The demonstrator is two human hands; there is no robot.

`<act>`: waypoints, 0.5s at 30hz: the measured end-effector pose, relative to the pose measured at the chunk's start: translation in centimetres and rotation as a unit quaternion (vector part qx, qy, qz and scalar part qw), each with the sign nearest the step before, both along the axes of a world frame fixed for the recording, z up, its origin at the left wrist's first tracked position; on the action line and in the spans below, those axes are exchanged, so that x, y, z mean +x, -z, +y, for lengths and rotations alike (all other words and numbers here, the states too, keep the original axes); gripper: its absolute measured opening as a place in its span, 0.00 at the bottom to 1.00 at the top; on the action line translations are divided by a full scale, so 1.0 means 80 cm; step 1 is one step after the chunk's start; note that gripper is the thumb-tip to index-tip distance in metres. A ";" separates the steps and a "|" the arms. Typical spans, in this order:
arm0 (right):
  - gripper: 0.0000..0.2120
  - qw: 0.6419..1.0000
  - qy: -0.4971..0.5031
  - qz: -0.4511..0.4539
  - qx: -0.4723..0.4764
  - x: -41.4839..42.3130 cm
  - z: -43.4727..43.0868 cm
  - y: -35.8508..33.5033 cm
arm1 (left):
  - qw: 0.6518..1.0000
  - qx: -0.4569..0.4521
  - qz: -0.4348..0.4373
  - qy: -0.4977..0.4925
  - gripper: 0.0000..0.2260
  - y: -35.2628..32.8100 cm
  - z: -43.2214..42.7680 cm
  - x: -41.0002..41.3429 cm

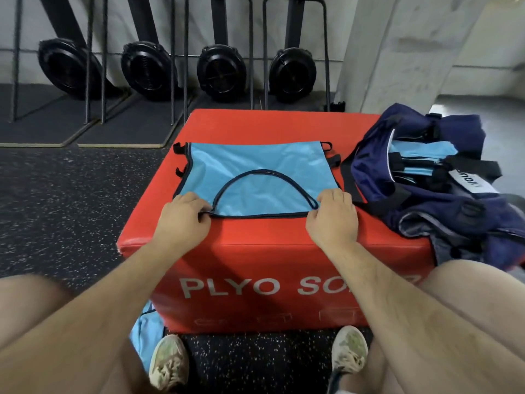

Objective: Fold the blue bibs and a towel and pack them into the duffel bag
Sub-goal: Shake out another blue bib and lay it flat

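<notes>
A light blue bib with dark trim lies flat on top of the red plyo box. My left hand pinches its near left corner and my right hand pinches its near right corner, both at the near edge. The navy duffel bag sits open on the box's right side, with folded blue bibs inside it. A grey-blue cloth, perhaps the towel, hangs at the bag's near side. Another blue bib lies on the floor by my left foot.
Several black fan-wheel machines stand upright against the back wall behind metal stands. A concrete pillar rises at the back right. Speckled black rubber floor surrounds the box. My knees and shoes are at the box's near face.
</notes>
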State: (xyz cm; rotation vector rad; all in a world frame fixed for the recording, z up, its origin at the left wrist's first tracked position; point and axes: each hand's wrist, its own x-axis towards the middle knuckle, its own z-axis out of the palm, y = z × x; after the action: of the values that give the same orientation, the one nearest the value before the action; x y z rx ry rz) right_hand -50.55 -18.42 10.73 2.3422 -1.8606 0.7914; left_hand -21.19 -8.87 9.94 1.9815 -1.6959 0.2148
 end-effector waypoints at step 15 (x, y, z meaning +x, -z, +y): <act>0.15 0.911 -0.346 0.200 0.105 0.201 0.075 -0.046 | 0.990 0.114 0.042 -0.072 0.09 -0.038 0.014 0.020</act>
State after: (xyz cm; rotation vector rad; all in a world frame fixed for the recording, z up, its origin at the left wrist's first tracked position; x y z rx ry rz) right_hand -34.46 -12.41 14.40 3.0375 -0.9839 0.0860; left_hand -19.60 -7.75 12.97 2.2489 -1.5856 -0.0142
